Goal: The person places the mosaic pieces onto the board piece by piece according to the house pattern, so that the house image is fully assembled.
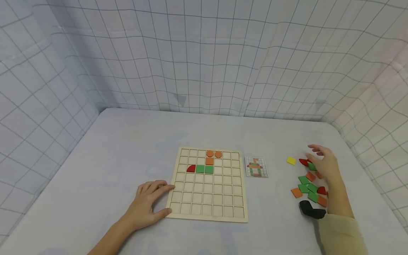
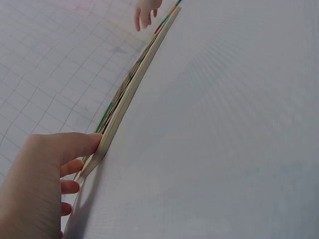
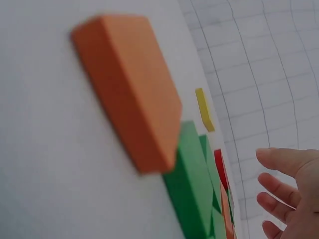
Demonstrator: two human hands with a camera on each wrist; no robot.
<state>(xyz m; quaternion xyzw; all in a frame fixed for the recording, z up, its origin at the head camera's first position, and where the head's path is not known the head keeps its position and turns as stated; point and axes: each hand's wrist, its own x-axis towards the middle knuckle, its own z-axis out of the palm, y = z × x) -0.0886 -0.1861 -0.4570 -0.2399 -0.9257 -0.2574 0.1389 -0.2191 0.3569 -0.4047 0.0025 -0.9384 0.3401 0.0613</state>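
A pale wooden grid board [image 1: 207,219] lies in the middle of the table. On it sit two orange discs [image 1: 209,153], an orange square [image 1: 209,161], a red quarter-round piece [image 1: 191,168] and two green squares [image 1: 199,169]. My left hand [image 1: 145,205] touches the board's left edge with thumb and index finger, the thumb [image 2: 82,144] against the rim in the left wrist view. Over the far end of a loose heap of tiles, my right hand [image 1: 324,164] hovers with fingers apart, holding nothing visible. Red pieces [image 1: 304,162] and a green piece [image 1: 311,166] lie beneath it.
A small pattern card [image 1: 256,167] lies just right of the board. Loose green tiles [image 1: 304,188], orange tiles [image 1: 296,193] and a yellow square [image 1: 291,160] are spread at the right. A black curved object [image 1: 311,209] is by the right wrist. Gridded cloth [image 1: 204,63] hangs around the table.
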